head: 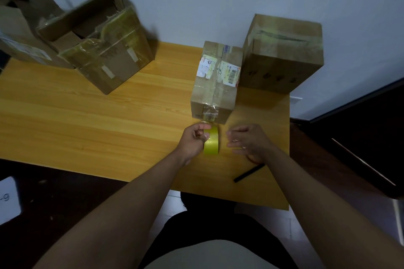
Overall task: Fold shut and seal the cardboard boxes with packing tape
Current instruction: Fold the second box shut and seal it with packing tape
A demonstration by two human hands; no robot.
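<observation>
Head view: my left hand (193, 138) held tape roll (211, 141) in curled grip, strip running to small box (215, 85) on counter (109, 116). Right hand (246, 141) relaxed, empty. Judged best: keep strip taut, press down, then cut.

open boxes (87, 35) blurred, leftmost cropped, black stick (249, 173) partly under forearm

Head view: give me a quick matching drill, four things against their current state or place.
1 tape roll
2 labelled box
3 left box
4 black stick

A flaps open
B gripped by left hand
C closed, tape strip running to the roll
D lying on the table under the right forearm

Pairs: 1-B, 2-C, 3-A, 4-D
</observation>
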